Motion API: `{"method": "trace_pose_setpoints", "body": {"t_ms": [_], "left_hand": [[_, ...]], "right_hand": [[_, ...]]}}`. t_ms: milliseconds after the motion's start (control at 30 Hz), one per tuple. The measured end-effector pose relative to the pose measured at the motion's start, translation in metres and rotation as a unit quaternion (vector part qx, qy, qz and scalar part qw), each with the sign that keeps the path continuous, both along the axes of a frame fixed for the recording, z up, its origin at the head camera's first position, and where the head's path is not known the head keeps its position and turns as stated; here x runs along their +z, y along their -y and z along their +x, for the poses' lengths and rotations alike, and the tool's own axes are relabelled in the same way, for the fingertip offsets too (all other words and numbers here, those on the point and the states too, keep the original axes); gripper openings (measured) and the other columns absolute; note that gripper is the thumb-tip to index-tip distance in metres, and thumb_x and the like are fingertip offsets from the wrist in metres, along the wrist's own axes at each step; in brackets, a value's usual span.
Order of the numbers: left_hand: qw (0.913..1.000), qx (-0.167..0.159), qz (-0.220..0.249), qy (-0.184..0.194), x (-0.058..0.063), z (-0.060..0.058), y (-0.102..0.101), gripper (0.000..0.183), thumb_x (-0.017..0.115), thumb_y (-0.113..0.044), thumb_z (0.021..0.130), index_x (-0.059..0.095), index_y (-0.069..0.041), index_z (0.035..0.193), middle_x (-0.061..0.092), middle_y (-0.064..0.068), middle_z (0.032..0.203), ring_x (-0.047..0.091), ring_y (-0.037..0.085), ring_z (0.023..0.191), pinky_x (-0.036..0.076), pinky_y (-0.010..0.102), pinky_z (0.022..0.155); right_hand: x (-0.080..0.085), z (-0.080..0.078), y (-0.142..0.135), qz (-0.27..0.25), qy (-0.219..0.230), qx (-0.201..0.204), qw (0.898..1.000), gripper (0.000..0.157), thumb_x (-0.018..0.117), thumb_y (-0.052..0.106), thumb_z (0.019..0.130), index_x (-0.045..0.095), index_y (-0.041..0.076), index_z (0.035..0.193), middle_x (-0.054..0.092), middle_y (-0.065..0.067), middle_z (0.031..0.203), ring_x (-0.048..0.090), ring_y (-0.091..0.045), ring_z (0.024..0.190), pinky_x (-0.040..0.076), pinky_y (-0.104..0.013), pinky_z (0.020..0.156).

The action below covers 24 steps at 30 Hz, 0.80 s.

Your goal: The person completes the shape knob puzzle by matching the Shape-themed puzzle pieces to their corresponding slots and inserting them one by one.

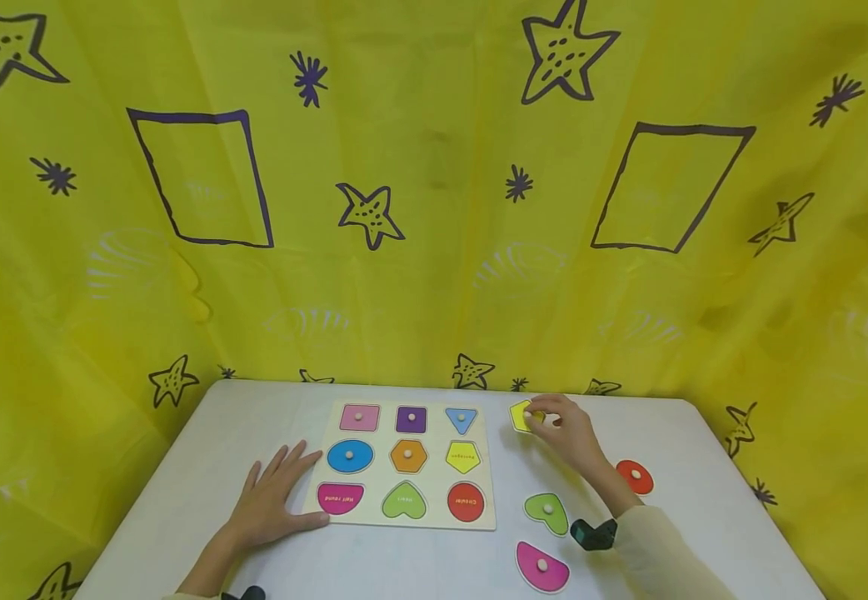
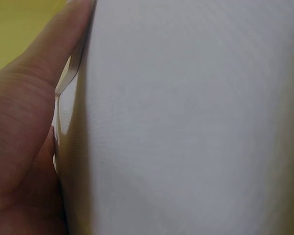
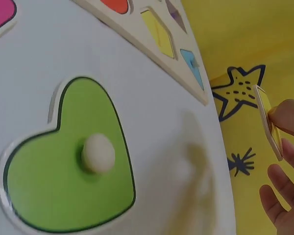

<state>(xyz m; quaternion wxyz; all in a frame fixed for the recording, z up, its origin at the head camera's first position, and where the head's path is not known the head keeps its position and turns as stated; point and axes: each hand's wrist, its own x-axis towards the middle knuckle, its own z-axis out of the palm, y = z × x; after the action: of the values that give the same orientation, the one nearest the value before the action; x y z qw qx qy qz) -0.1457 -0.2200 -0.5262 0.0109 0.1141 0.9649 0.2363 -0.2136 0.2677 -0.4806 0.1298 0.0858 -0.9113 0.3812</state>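
Observation:
By its knob, my right hand (image 1: 571, 433) pinches a yellow pentagon piece (image 1: 518, 415), lifted above the table right of the puzzle board (image 1: 437, 479); the right wrist view shows the piece (image 3: 266, 105) tilted on edge. My left hand (image 1: 272, 500) lies with spread fingers at the board's left edge, fingertips and thumb touching it. Knobbed pieces sit in the board's pink, purple, blue triangle, oval and orange hexagon places. Printed recesses show for the yellow pentagon (image 1: 464, 457), pink half round (image 1: 340, 498), green heart (image 1: 404, 501) and red circle (image 1: 466, 502).
Loose on the white table (image 1: 179, 500), right of the board, lie a green heart piece (image 1: 541, 518), a magenta half-round piece (image 1: 531, 558) and a red round piece (image 1: 629, 483). A yellow curtain (image 1: 434, 292) with drawn stars hangs behind the table.

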Motion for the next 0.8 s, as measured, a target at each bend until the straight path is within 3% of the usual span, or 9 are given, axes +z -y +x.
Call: {"method": "trace_pose_setpoints", "body": {"t_ms": [267, 567, 800], "left_hand": [[1.0, 0.002, -0.003, 0.001, -0.003, 0.0, 0.0, 0.103, 0.081, -0.07, 0.069, 0.049, -0.019, 0.154, 0.035, 0.019, 0.163, 0.019, 0.048, 0.151, 0.002, 0.077, 0.116], [0.9982, -0.01, 0.028, -0.052, -0.015, -0.002, 0.002, 0.101, 0.078, -0.074, 0.068, 0.051, -0.021, 0.15, 0.041, 0.022, 0.158, 0.024, 0.05, 0.147, 0.006, 0.078, 0.114], [0.9998, -0.003, 0.009, -0.015, -0.009, -0.004, 0.003, 0.103, 0.081, -0.071, 0.069, 0.05, -0.02, 0.153, 0.037, 0.019, 0.162, 0.021, 0.048, 0.151, 0.003, 0.076, 0.115]], "right_hand": [[0.004, -0.002, 0.02, 0.002, 0.0, 0.017, 1.0, 0.011, 0.079, 0.014, 0.091, 0.079, 0.01, 0.101, 0.07, -0.014, 0.125, 0.06, -0.035, 0.119, 0.055, -0.045, 0.084], [0.006, -0.003, 0.041, -0.014, 0.003, 0.037, 0.999, 0.009, 0.079, 0.012, 0.09, 0.079, 0.01, 0.099, 0.069, -0.012, 0.124, 0.06, -0.035, 0.119, 0.055, -0.046, 0.085], [0.002, -0.005, 0.055, -0.015, 0.018, 0.041, 0.999, 0.01, 0.079, 0.012, 0.09, 0.08, 0.011, 0.1, 0.069, -0.008, 0.123, 0.059, -0.031, 0.117, 0.053, -0.044, 0.086]]}}
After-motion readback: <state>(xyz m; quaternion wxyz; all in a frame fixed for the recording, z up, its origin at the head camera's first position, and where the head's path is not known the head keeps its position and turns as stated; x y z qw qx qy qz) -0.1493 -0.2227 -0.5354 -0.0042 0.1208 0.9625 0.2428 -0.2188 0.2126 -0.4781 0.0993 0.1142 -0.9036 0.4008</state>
